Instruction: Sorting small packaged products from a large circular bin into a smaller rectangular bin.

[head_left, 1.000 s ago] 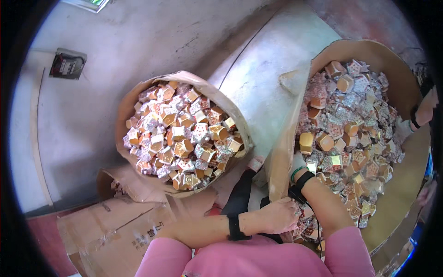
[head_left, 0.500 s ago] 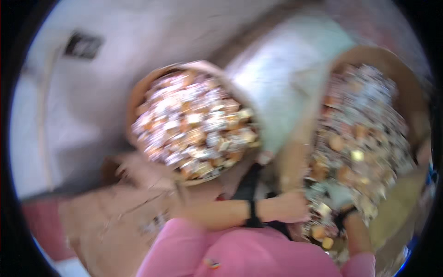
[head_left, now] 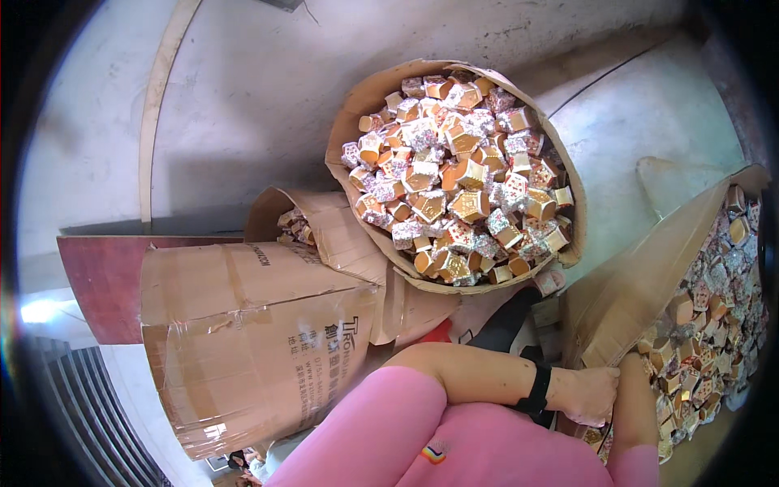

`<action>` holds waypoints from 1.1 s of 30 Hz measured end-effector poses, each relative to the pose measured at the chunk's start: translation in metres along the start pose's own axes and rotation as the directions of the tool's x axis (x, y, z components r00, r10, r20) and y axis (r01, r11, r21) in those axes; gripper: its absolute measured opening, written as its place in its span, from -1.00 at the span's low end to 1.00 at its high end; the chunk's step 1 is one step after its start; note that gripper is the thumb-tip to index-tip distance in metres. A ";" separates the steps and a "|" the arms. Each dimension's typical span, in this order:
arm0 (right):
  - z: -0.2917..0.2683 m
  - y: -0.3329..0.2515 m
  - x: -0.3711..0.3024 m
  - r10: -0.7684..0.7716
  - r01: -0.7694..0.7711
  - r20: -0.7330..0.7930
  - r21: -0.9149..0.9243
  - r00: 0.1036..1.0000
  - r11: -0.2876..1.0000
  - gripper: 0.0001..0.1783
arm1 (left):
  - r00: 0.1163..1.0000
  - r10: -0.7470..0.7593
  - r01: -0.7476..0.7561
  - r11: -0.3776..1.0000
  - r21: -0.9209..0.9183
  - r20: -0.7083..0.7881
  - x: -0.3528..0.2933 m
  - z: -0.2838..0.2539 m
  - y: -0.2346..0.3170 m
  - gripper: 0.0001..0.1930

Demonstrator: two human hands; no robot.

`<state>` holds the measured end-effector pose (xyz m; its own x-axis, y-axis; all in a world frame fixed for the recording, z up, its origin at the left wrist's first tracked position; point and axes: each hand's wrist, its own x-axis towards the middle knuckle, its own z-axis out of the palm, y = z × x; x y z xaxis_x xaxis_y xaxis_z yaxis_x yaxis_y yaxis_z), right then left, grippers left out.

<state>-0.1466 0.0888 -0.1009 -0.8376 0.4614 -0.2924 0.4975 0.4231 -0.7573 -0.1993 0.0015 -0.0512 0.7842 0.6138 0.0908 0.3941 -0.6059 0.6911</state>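
My left hand (head_left: 588, 395), with a black band at its wrist, is closed in a fist beside the near edge of the right-hand cardboard bin (head_left: 629, 288). Whatever its fingers grip is hidden. My bare right forearm (head_left: 637, 410) stands just right of that fist, along the bin's edge; the right hand itself cannot be made out. Small house-shaped pieces (head_left: 702, 341), brown with whitish, red-speckled sides, fill the right-hand bin. More small house-shaped pieces (head_left: 466, 207) are heaped in a round cardboard bin (head_left: 349, 122) farther off.
A big taped cardboard carton (head_left: 243, 341) stands at the left, with a smaller open carton (head_left: 268, 215) behind it holding similar pieces. A dark red board (head_left: 105, 284) leans beside the carton. A grey wall (head_left: 260, 89) rises behind.
The view has swung right to left, so the bins sit farther right in the picture and the left carton shows more. My right hand, earlier among the pieces, no longer shows there.
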 end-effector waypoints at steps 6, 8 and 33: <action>0.019 0.015 -0.028 -0.026 0.035 0.136 -0.058 0.990 0.998 -0.72 | 0.998 0.046 -0.043 0.997 0.058 -0.047 -0.003 0.011 -0.005 -0.71; 0.028 0.017 -0.027 -0.038 0.052 0.185 -0.071 0.982 0.996 -0.72 | 0.998 0.045 -0.042 0.995 0.085 -0.033 -0.005 0.009 -0.007 -0.71; 0.041 0.011 -0.069 0.670 -0.445 0.383 -0.527 0.636 0.724 -0.61 | 0.994 0.049 -0.031 0.982 -0.184 0.096 -0.008 -0.050 -0.005 -0.73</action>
<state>-0.0920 0.0298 -0.1131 -0.2858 0.2782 -0.9170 0.8520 0.5118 -0.1103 -0.2316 0.0256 -0.0195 0.8450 0.5319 0.0553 0.2748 -0.5207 0.8083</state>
